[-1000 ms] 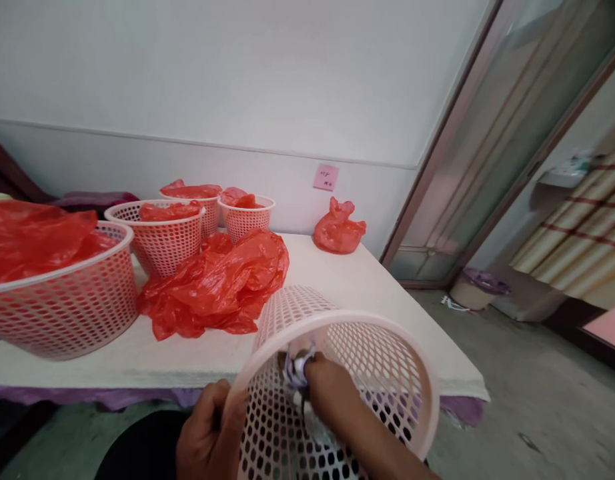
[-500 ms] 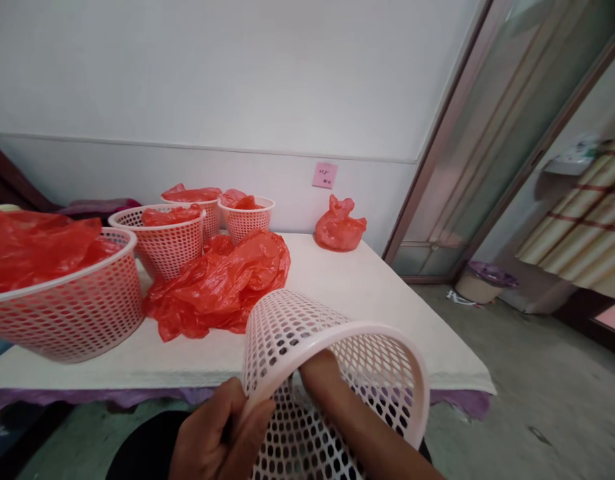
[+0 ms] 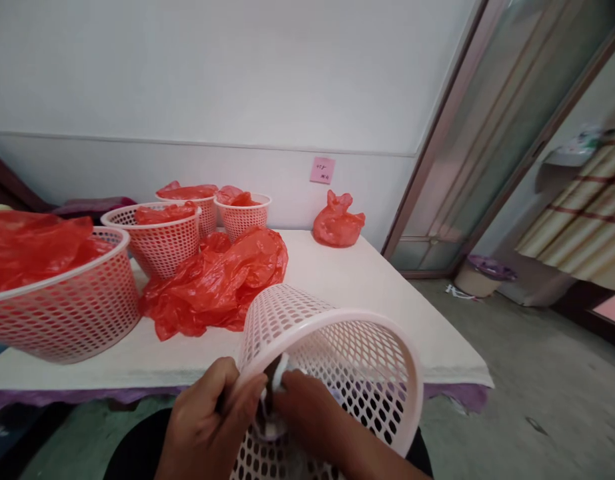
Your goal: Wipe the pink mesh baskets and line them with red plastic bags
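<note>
A pale pink mesh plastic basket [image 3: 282, 310] lies tilted over my lap, its mouth turned toward me and to the right. My left hand [image 3: 202, 417] is closed on the near-left rim, thumb on the inside. My right hand [image 3: 307, 407] reaches inside the basket with its fingers curled at a small white thing [image 3: 280, 372], whose kind I cannot make out. More whitish material lies below in the basket, partly hidden by my right hand. On the table beyond the basket is a heap of crumpled red plastic bags [image 3: 222, 280].
Several pink baskets with red bags stand at left; the nearest basket [image 3: 62, 327] is largest. A knotted red bag [image 3: 339, 223] sits at the back of the white-covered table [image 3: 387, 320]. A pink note [image 3: 322, 170] is on the wall. A bin [image 3: 480, 277] stands on the floor right.
My right hand has drawn back from deeper in the basket toward the left rim, with the white thing now showing at its fingers. My left hand still holds the rim.
</note>
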A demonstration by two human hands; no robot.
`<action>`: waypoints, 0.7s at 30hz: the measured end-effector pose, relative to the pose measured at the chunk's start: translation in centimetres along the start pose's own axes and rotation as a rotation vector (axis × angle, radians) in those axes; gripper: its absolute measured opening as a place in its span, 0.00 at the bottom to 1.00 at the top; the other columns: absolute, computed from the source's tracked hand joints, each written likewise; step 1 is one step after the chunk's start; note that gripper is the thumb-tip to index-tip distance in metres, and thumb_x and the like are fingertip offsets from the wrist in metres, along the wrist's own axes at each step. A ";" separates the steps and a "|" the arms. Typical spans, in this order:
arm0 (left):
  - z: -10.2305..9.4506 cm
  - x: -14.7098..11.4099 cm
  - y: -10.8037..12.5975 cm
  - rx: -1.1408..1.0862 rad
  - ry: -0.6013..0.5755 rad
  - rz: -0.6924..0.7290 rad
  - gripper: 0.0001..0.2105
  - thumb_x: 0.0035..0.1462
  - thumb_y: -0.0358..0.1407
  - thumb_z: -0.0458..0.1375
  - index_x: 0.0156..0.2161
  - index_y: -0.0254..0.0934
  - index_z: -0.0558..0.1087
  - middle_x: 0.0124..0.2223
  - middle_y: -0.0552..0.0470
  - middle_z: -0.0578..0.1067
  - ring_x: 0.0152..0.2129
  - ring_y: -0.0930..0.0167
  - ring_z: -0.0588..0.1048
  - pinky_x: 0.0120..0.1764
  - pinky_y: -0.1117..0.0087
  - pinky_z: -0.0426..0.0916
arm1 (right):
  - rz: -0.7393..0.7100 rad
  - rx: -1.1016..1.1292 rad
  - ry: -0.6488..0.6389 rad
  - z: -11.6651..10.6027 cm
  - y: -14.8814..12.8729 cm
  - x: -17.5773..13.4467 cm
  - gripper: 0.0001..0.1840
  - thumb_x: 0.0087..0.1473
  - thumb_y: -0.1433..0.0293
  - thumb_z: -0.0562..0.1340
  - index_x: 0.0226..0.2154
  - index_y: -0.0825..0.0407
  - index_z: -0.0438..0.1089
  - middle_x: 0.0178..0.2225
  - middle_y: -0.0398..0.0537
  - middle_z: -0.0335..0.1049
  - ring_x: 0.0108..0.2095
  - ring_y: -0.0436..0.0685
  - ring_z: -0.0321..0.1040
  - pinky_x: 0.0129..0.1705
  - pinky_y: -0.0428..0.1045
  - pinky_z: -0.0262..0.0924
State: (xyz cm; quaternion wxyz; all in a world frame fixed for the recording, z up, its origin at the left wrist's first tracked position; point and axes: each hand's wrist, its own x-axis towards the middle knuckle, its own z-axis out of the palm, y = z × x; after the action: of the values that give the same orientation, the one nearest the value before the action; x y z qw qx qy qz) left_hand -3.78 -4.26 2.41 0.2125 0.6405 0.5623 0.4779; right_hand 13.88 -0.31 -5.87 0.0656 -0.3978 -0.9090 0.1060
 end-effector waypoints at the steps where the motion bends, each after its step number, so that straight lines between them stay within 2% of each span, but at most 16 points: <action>1: 0.0 0.1 0.0 -0.005 0.011 0.001 0.19 0.58 0.47 0.56 0.22 0.42 0.56 0.19 0.62 0.56 0.16 0.76 0.59 0.20 0.77 0.59 | 0.012 -0.066 -0.016 -0.3 0.6 -0.3 0.09 0.55 0.73 0.59 0.36 0.54 0.75 0.37 0.55 0.74 0.39 0.61 0.71 0.41 0.53 0.63; 2: 0.0 0.1 -0.1 -0.012 0.011 0.001 0.19 0.58 0.47 0.56 0.22 0.42 0.56 0.19 0.62 0.56 0.16 0.76 0.59 0.20 0.76 0.59 | 0.026 -0.089 -0.012 -0.6 1.0 -0.5 0.09 0.55 0.74 0.59 0.34 0.54 0.75 0.36 0.56 0.74 0.39 0.62 0.71 0.42 0.54 0.63; 4: 0.1 0.2 -0.2 -0.017 0.007 -0.001 0.19 0.59 0.46 0.56 0.22 0.42 0.56 0.19 0.62 0.56 0.16 0.76 0.60 0.21 0.76 0.60 | 0.063 0.018 0.038 -1.3 1.4 -0.9 0.08 0.54 0.74 0.59 0.35 0.52 0.74 0.38 0.54 0.73 0.40 0.60 0.70 0.43 0.52 0.62; 6: 0.4 0.2 -0.2 -0.017 0.002 0.011 0.19 0.59 0.46 0.56 0.23 0.42 0.55 0.20 0.62 0.56 0.17 0.76 0.59 0.21 0.77 0.59 | 0.119 0.270 0.141 -2.2 0.9 -1.1 0.11 0.50 0.76 0.60 0.37 0.49 0.73 0.41 0.48 0.73 0.41 0.56 0.69 0.43 0.49 0.61; 9: 0.7 0.2 0.0 -0.009 -0.006 0.048 0.19 0.59 0.45 0.56 0.23 0.42 0.55 0.20 0.62 0.56 0.17 0.76 0.59 0.21 0.77 0.59 | 0.185 0.752 0.289 -3.6 -1.2 -1.0 0.17 0.44 0.81 0.57 0.35 0.49 0.72 0.37 0.41 0.72 0.39 0.52 0.69 0.42 0.46 0.62; 11: 0.8 0.3 0.2 -0.007 -0.022 0.055 0.18 0.60 0.45 0.55 0.23 0.42 0.56 0.20 0.62 0.56 0.17 0.76 0.60 0.21 0.77 0.59 | 0.094 1.028 0.255 -3.9 -3.1 -0.9 0.20 0.45 0.80 0.55 0.39 0.47 0.72 0.37 0.40 0.73 0.38 0.52 0.70 0.40 0.46 0.64; 12: 0.7 0.3 0.2 -0.005 -0.027 0.046 0.19 0.60 0.46 0.55 0.23 0.42 0.56 0.20 0.62 0.56 0.16 0.76 0.60 0.20 0.77 0.59 | 0.031 1.093 0.213 -3.8 -4.0 -0.9 0.20 0.47 0.79 0.56 0.42 0.46 0.71 0.38 0.40 0.74 0.39 0.52 0.71 0.40 0.46 0.65; 13: 0.7 0.3 0.2 -0.004 -0.030 0.034 0.19 0.60 0.46 0.55 0.23 0.42 0.56 0.20 0.62 0.56 0.16 0.76 0.60 0.20 0.77 0.59 | -0.002 1.094 0.169 -3.4 -4.8 -1.0 0.19 0.51 0.76 0.56 0.44 0.44 0.71 0.40 0.40 0.74 0.39 0.53 0.72 0.39 0.46 0.66; 14: 0.6 0.3 0.2 0.002 -0.025 0.018 0.19 0.60 0.47 0.55 0.23 0.42 0.56 0.20 0.62 0.56 0.16 0.76 0.60 0.20 0.77 0.59 | 0.033 1.025 0.140 -2.9 -5.4 -1.2 0.17 0.54 0.73 0.56 0.45 0.44 0.71 0.39 0.41 0.75 0.37 0.53 0.73 0.37 0.47 0.66; 17: 0.2 0.3 -0.2 0.009 0.003 -0.011 0.19 0.59 0.47 0.55 0.23 0.42 0.56 0.20 0.62 0.56 0.17 0.76 0.60 0.21 0.77 0.59 | 0.306 0.612 0.023 -1.1 -5.4 -2.2 0.12 0.58 0.65 0.57 0.42 0.45 0.73 0.34 0.47 0.78 0.31 0.58 0.75 0.28 0.48 0.66; 19: 0.1 0.4 -0.4 0.000 0.007 -0.026 0.20 0.59 0.48 0.55 0.22 0.42 0.55 0.20 0.62 0.56 0.17 0.76 0.59 0.21 0.76 0.59 | 0.325 0.259 -0.101 -0.5 -4.0 -2.9 0.09 0.53 0.67 0.62 0.37 0.49 0.76 0.34 0.54 0.78 0.31 0.64 0.76 0.27 0.52 0.67; 21: 0.2 0.5 -0.4 -0.006 0.001 -0.041 0.20 0.59 0.48 0.55 0.23 0.42 0.55 0.21 0.62 0.55 0.18 0.76 0.59 0.22 0.76 0.58 | 0.243 -0.031 -0.142 -0.4 -2.4 -3.5 0.09 0.48 0.76 0.63 0.33 0.53 0.77 0.36 0.59 0.78 0.33 0.67 0.76 0.28 0.54 0.68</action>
State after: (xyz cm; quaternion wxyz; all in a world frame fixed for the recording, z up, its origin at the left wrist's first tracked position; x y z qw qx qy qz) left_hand -3.84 -3.62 2.17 0.2240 0.6280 0.5739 0.4754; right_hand 14.65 -4.42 -5.05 -0.0186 -0.4973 -0.8580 0.1271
